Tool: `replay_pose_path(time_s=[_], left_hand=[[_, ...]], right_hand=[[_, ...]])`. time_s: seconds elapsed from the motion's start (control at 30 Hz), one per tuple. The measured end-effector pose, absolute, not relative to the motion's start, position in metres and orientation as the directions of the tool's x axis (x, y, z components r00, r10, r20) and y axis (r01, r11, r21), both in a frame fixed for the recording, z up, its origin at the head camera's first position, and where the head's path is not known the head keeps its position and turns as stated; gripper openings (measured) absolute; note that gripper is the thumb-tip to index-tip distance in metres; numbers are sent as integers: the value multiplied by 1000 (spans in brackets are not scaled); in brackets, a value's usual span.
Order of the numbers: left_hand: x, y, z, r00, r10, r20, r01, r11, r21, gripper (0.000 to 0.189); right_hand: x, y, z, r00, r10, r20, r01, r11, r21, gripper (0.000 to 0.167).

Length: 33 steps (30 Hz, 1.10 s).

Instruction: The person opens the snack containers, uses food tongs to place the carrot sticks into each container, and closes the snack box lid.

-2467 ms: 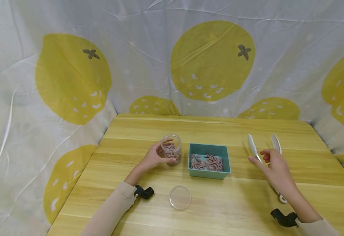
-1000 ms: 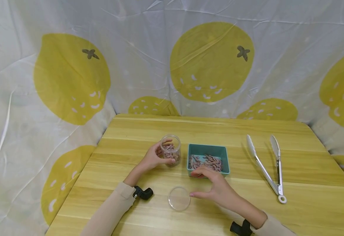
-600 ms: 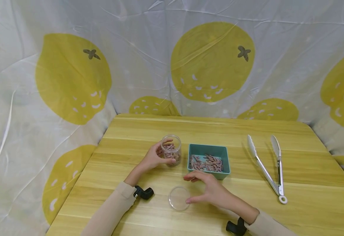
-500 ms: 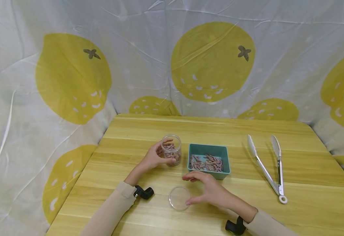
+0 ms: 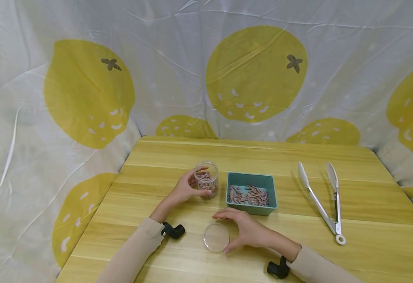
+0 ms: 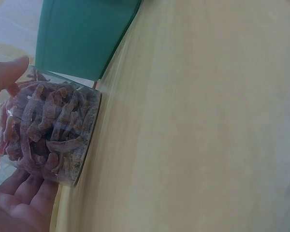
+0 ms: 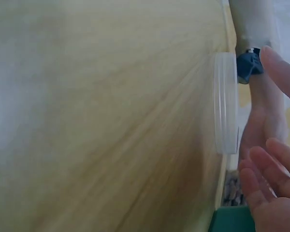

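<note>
My left hand grips a clear round jar, which stands uncapped with brownish-red meat strips inside, thumb on one side and fingers round the other. The clear round lid lies flat on the table nearer to me. My right hand hovers at it, thumb by its near right edge and fingers stretched beyond its far edge. In the right wrist view the lid rests on the wood, with a gap between it and the spread fingers.
A teal rectangular box right of the jar holds more meat strips. Silver tongs lie spread on the right of the wooden table. A white cloth printed with lemons hangs behind.
My right hand has left the tongs, which stay on the table, and moved left across the front of the box to the lid. My left hand keeps holding the jar in place.
</note>
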State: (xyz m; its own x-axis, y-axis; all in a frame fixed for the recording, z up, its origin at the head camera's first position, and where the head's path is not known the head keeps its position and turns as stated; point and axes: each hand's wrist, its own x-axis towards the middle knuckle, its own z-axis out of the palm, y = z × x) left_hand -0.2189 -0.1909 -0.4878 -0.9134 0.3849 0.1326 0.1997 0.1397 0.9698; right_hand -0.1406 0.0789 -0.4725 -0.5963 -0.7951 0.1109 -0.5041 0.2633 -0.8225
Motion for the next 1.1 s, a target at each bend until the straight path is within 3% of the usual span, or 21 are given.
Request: replay_pose_path(time_s=[0.53,1.1], left_hand=[[-219,-190,-487,-918,373,133,206,165,964,79],[-219,-191,-487,-926,362,105,184,189,965,83]], right_hand=[[-144,69,-479,-528,-846,81,-590,296,-752,84],[-147,66,-482,-524,-847,85,-593,291,-751,72]])
